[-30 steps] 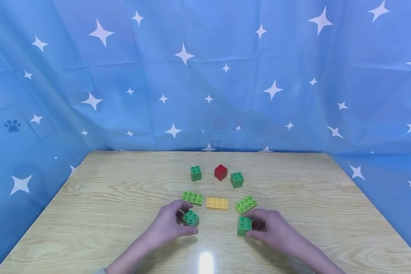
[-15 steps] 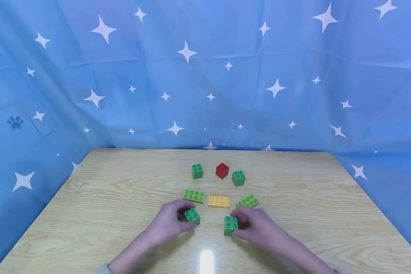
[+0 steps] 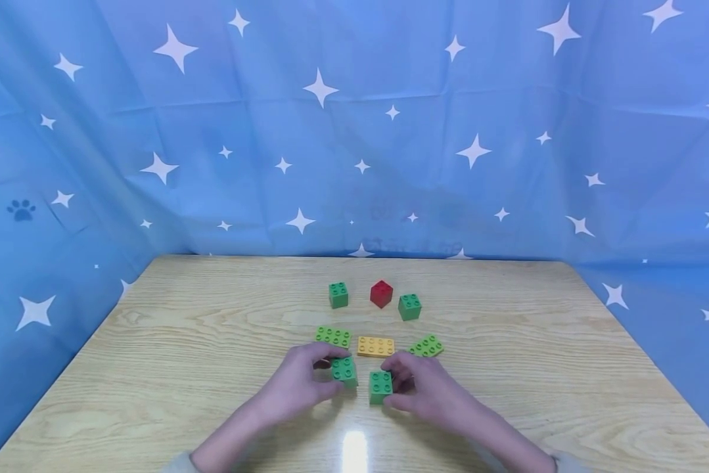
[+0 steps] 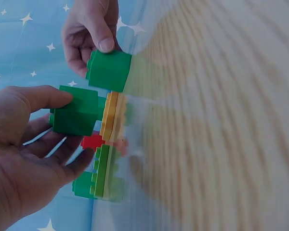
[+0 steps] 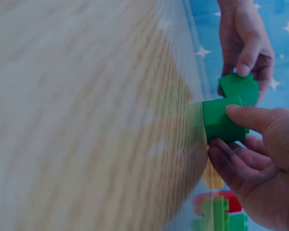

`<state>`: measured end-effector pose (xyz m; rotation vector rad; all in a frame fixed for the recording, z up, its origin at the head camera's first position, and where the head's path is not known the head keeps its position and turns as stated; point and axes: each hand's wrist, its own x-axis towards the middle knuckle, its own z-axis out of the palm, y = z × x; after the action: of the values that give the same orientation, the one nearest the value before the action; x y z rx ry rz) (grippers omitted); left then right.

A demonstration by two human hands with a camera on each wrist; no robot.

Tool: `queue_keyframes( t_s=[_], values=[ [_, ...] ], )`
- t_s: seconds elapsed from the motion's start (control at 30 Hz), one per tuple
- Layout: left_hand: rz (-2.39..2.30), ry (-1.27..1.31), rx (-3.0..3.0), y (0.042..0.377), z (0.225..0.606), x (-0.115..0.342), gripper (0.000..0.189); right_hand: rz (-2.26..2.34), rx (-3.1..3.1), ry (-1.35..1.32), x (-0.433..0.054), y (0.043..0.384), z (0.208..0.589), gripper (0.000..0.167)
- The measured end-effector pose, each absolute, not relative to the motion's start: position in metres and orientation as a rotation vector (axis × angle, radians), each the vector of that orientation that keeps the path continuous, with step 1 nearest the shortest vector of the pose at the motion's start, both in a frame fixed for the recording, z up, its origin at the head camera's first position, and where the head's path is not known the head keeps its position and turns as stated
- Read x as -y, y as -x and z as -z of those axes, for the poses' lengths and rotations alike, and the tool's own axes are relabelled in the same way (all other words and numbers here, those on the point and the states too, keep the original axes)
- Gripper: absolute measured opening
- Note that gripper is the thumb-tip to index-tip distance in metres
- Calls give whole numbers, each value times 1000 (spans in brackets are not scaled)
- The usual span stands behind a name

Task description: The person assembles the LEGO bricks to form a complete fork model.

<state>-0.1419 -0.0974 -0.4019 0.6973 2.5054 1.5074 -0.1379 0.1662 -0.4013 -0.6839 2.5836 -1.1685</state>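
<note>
Between its thumb and fingers, my left hand (image 3: 303, 378) holds a dark green square brick (image 3: 343, 373), its studs facing up. My right hand (image 3: 428, 391) pinches a second dark green square brick (image 3: 380, 387) a short way to the right. A narrow gap separates the two bricks in the head view. The left wrist view shows the left brick (image 4: 76, 110) slightly raised off the table, with the thumb on its near face. In the right wrist view the right brick (image 5: 224, 120) is close to the tabletop, thumb on its side.
Beyond the hands lie a light green flat brick (image 3: 333, 336), a yellow flat brick (image 3: 376, 346) and another light green flat brick (image 3: 427, 345). Farther back stand a green brick (image 3: 338, 295), a red brick (image 3: 381, 293) and another green brick (image 3: 410, 307). A starry blue curtain (image 3: 354, 131) hangs behind the table.
My right hand has moved left with its green brick. The left hand has shifted a little to the right and its brick has turned straighter, so the two bricks are closer together.
</note>
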Motion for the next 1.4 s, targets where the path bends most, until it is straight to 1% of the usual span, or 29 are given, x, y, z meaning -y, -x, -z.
queue_keyframes(
  t_s=[0.3, 0.77, 1.4],
  values=[
    [-1717, -743, -2293, 138, 399, 90, 42, 1218, -2571, 700, -160, 139, 406, 38],
    [-1828, -685, -2124, 138, 402, 80, 39, 1308, -2526, 724, -156, 137, 411, 35],
    [-1844, -599, -2197, 139, 402, 73, 32, 1423, -2501, 681, -152, 132, 416, 37]
  ],
)
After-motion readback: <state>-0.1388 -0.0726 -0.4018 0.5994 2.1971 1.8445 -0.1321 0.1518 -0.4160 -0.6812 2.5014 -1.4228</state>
